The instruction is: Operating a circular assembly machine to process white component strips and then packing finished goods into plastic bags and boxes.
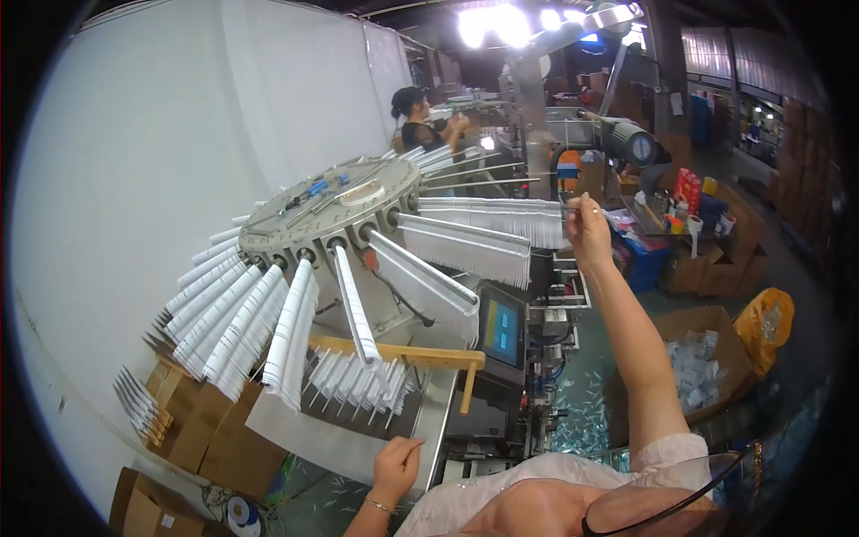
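My right hand is raised at arm's length. Its fingers pinch the outer end of a thin metal rod, which carries a hanging row of thin white pieces. That rod juts from a round grey machine head, whose other rods, loaded with similar white rows, fan out all around. Low in front of me, my left hand is loosely curled beside the edge of a metal table; nothing shows in it. Several shorter rows of white pieces lie on that table, below a yellow wooden bar.
A control screen stands right of the rods. Farther right are a carton of small packets and a yellow sack. Cartons stand at the lower left. Another person works behind the machine. Blue tools lie on the machine head.
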Motion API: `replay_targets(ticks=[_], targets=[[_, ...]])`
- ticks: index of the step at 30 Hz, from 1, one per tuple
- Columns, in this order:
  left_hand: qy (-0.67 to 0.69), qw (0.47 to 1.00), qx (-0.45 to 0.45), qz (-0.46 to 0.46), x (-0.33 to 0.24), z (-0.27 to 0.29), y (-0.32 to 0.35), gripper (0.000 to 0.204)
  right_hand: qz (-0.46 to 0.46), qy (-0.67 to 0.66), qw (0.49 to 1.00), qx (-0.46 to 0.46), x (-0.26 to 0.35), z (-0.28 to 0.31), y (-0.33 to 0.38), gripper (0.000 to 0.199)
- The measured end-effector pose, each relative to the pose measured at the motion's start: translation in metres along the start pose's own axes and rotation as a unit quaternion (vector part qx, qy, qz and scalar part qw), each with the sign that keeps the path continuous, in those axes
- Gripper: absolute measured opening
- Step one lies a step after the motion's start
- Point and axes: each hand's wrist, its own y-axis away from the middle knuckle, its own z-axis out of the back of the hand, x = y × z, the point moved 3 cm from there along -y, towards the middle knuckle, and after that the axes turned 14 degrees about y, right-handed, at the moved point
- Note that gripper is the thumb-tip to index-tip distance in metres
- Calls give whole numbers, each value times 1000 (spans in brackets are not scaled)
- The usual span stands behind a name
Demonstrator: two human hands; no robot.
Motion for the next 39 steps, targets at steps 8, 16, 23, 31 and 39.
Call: replay_targets(ticks=[8, 16, 23, 31, 39], targets=[[23, 995, -63, 80, 22, 6, 15, 10, 69, 8, 997, 35, -6, -15, -4, 36], [45, 994, -56, 76, 23, 7, 12, 9, 70, 54, 996, 6, -8, -11, -3, 35], [50, 993, -77, 75, 26, 9, 15, 9, 91, 45, 995, -9, -10, -11, -2, 36], [46, 993, -73, 84, 23, 8, 13, 8, 99, 8, 995, 3, 1, -9, 3, 35], [42, 993, -60, 95, 22, 9, 12, 9, 48, 10, 999, -7, -9, -1, -1, 35]])
